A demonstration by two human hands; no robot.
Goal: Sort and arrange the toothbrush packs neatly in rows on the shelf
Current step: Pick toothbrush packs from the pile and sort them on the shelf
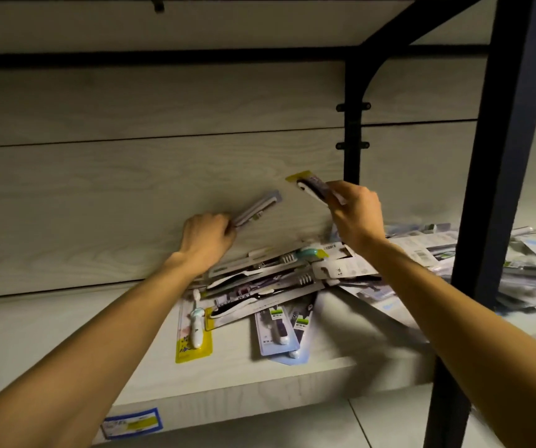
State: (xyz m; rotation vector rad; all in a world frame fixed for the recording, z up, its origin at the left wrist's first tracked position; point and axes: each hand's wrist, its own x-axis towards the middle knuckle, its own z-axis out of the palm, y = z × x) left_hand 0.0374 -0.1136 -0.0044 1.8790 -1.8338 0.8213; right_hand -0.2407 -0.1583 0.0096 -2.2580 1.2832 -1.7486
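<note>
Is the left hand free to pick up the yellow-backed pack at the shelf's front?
Probably not yet: the left hand already holds a grey pack; the yellow-backed pack lies uncovered below.

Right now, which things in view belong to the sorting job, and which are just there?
Part of the job:
- grey pack in left hand
- yellow-topped pack in right hand
- jumbled pile of packs
- shelf

Just there:
- dark upright post
- price label on shelf edge

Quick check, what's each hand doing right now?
Left hand: grips a grey toothbrush pack.
Right hand: grips a yellow-edged toothbrush pack.
</note>
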